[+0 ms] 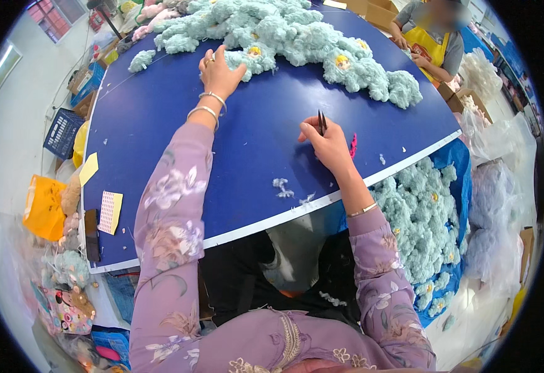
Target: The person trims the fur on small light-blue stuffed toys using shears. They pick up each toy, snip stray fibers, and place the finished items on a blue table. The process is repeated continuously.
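Observation:
A heap of fluffy pale blue plush pieces (284,37), some with small yellow centres, covers the far part of the blue table (259,143). My left hand (221,73) reaches to the near edge of the heap, beside a piece with a yellow centre (254,52). Its fingers are spread, and whether they touch the plush is unclear. Above the table, nearer to me, my right hand (328,143) is closed around black pointed thread snips (321,121), tips up; most of the tool is hidden by the hand. A narrow bright pink thing (354,145) shows just right of that hand.
Bits of fluff (282,188) lie near the table's white front edge. On the right, a blue bag (461,186) holds more pale blue plush pieces. A sticker sheet (109,212) lies at left. Across the table, a person in a yellow apron (426,46) works.

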Motion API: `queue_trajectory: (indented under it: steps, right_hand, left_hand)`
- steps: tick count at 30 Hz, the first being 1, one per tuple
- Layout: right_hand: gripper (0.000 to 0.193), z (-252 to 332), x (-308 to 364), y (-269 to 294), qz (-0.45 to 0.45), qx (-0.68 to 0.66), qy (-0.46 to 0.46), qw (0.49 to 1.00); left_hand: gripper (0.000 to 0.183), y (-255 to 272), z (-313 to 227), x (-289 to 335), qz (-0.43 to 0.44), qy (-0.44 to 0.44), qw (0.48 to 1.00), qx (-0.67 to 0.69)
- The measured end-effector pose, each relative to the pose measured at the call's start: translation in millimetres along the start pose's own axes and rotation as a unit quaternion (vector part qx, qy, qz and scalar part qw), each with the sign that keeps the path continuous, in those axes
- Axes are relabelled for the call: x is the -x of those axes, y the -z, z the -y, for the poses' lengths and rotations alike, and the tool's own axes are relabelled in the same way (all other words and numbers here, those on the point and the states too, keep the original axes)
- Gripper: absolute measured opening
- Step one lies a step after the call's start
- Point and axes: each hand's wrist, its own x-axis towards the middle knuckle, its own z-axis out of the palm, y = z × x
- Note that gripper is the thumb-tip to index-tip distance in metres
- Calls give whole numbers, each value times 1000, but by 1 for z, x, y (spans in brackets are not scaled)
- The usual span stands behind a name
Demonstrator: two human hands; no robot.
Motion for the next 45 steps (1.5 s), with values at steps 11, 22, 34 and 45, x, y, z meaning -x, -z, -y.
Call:
queue_trajectory:
  steps: [11,22,34,45]
  right_hand:
    - [23,-10,2,2,-43,-36,30,998]
    - [44,6,15,-3,61,-115,-19,991]
    - [42,5,15,-5,126,-224,-26,966]
    - [49,-7,3,8,149,-143,-73,976]
  left_hand:
    - [30,38,-4,83,182,-130,966,126]
    - [44,93,-75,147,248,251,589,727]
    - [22,94,-82,155,440,169,681,560]
    - [27,94,-93,165,394,155,766,484]
